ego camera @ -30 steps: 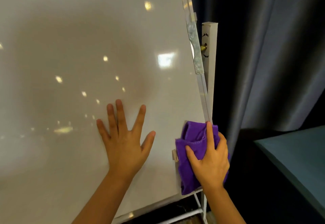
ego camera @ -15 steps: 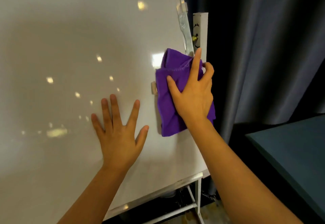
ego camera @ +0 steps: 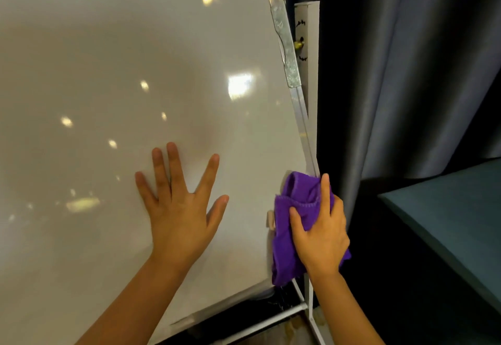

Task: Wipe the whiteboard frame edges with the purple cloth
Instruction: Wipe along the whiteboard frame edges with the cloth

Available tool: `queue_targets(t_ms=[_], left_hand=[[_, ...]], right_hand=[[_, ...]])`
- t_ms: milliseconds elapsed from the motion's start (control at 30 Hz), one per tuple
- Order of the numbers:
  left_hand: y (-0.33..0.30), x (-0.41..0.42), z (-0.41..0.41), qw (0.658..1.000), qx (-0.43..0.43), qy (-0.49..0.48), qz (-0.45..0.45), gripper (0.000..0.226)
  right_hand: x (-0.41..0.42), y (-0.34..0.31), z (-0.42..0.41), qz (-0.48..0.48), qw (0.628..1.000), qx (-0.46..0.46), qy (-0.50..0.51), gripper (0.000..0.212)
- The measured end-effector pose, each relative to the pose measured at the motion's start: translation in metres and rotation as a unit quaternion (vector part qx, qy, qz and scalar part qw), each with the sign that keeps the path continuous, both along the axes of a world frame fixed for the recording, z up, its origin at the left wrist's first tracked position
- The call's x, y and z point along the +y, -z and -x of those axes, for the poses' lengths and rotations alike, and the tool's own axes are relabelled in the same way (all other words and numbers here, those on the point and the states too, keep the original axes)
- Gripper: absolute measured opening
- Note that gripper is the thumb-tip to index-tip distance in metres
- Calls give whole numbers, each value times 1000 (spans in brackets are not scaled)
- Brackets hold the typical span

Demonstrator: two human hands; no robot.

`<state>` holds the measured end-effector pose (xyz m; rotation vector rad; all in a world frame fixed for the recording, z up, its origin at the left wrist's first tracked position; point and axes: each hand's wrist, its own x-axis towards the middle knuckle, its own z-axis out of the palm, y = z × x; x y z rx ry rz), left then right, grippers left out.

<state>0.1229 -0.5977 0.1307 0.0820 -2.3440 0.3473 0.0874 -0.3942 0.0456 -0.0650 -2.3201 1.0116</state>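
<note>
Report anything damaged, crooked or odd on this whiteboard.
A mottled metal plate patches the right frame edge, with black scrawls on the stand post beside it. A small beige tab pokes out left of the purple cloth. Nothing spilled.

Dim room, glare spots (whiteboard (ego camera: 108, 73))

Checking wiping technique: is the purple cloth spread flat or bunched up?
Bunched. The cloth shows folds and a rolled top, gripped by the right hand around the frame edge.

Head view, close, facing whiteboard (ego camera: 113, 79)
</note>
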Motion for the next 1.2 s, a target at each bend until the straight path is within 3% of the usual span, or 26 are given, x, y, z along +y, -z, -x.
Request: queue_targets(t_ms=[167,367,433,733,933,1033,1200], left_hand=[[-1,-14,-8,998,-26,33,45,65],[1,-39,-13,990,-42,79,112,65],[-1,-50,-16,986,-53,95,126,67],[-7,-132,-25,928,-136,208,278,63],[3,-197,-41,902,-164,234,323,61],[2,-204,-40,898,-161,248,326,60],[3,-196,-38,896,-153,246,336,64]], right_hand=[[-3,22,-10,42,994,-54,85,79],[-52,41,-29,281,935,-88,199,71],[-74,38,-32,318,922,-75,209,70],[-202,42,-77,355,920,-72,152,69],[-282,42,-103,411,903,-74,102,68],[-277,46,-94,399,909,-61,105,69],[-207,43,-45,357,911,-53,200,66]])
